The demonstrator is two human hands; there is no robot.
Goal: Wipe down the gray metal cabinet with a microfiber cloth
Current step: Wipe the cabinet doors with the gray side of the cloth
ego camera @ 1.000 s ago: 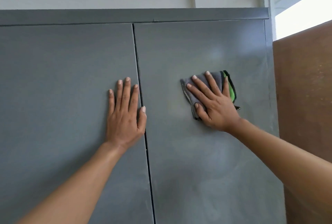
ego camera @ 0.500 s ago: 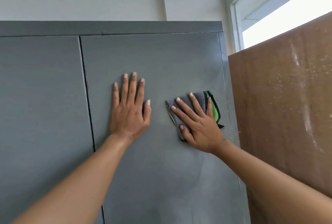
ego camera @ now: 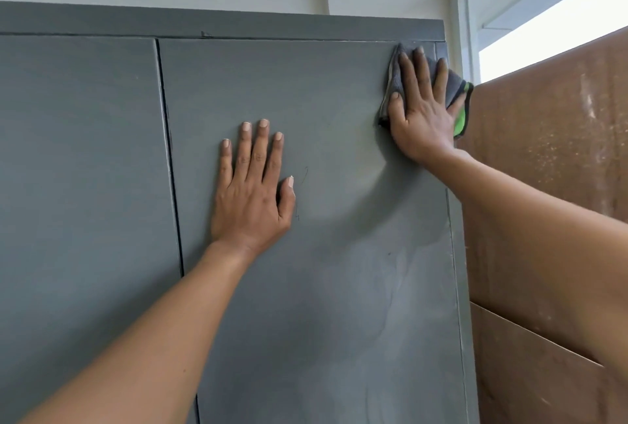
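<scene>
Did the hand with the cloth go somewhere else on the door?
Yes. The right hand and cloth went up and to the right, from mid-door to the top right corner of the right cabinet door, just under the top frame.

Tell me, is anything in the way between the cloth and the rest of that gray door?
Only the person's own left hand, lying flat on the right door below and left of the cloth, which the right hand presses near the top right corner. Nothing else visible blocks it.

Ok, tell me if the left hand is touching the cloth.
Apart. The head view shows the left hand flat on the door, bare metal between it and the cloth.
</scene>
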